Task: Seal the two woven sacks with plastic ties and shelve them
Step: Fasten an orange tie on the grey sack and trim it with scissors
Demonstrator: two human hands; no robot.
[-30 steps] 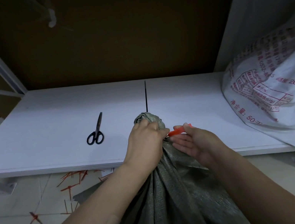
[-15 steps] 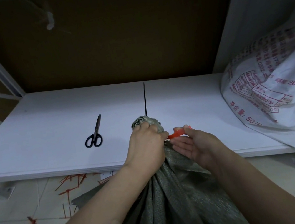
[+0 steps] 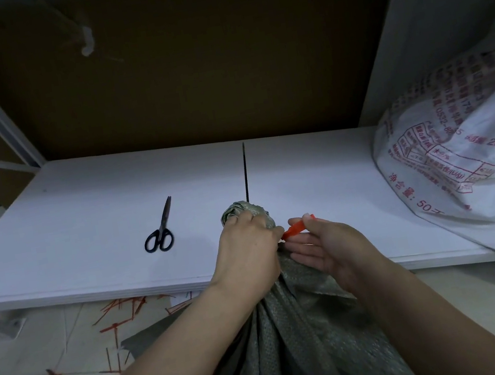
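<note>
Left hand (image 3: 247, 252): fingers clenched around grey sack (image 3: 284, 338) neck, frame centre.
Right hand (image 3: 332, 250): fingers pinching red tie (image 3: 294, 230).
Scissors (image 3: 159, 230): shelf (image 3: 80, 215), left.

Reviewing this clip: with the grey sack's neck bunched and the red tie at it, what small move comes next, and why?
Probably pull the red tie tight with the right hand. The left hand grips the grey sack by its bunched neck, and the tie's end sticks out between the hands.

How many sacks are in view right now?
2: a grey sack gripped at its neck by both hands in front of the shelf, and a white printed sack lying on the shelf's right end.
</note>
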